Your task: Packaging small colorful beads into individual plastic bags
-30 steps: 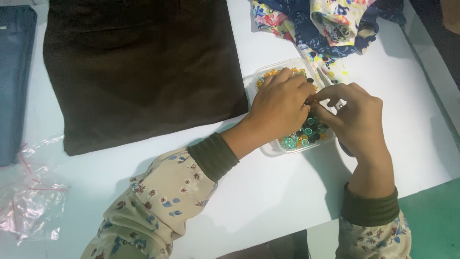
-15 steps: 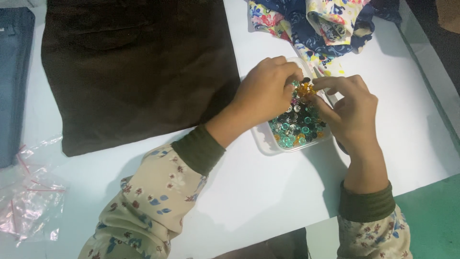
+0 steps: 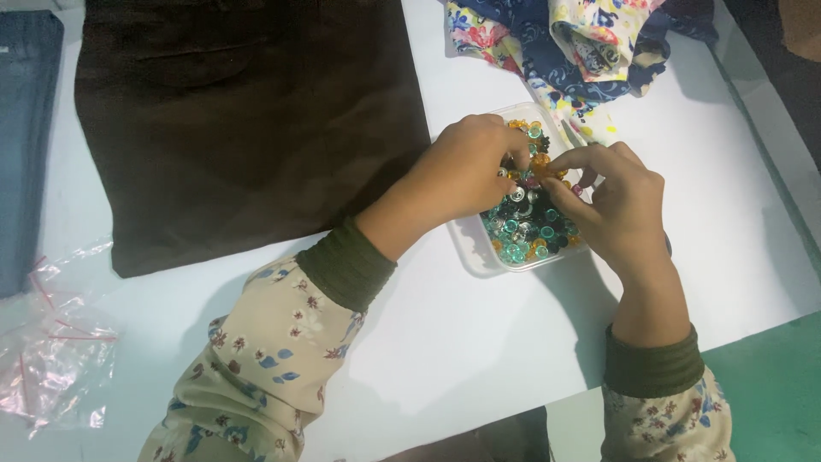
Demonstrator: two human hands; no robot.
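Two hands are working over a small clear plastic box (image 3: 466, 248) that is sitting on a white table (image 3: 445, 359). The box is full of little shiny beads (image 3: 526, 227) in green, black, orange and silver. The left hand (image 3: 462, 171) is curling over the top left part of the box, and its fingertips are pinching a small orange bead (image 3: 540, 160) just above the pile. The right hand (image 3: 620, 205) is coming in from the other side, and its thumb and first finger are pinching the same orange bead, so the two hands are touching at the fingertips. Both arms are wearing cream sleeves with tiny flowers and dark green cuffs. A big dark brown cloth (image 3: 248, 120) is lying flat on the table to the left of the box, near the left hand. A bunched-up flowery cloth (image 3: 581, 47) in blue, pink and yellow is lying just behind the box. Blue jeans cloth (image 3: 26, 145) is showing at the far left edge. A crinkly clear plastic bag (image 3: 51, 342) is lying at the lower left, well apart from the hands.
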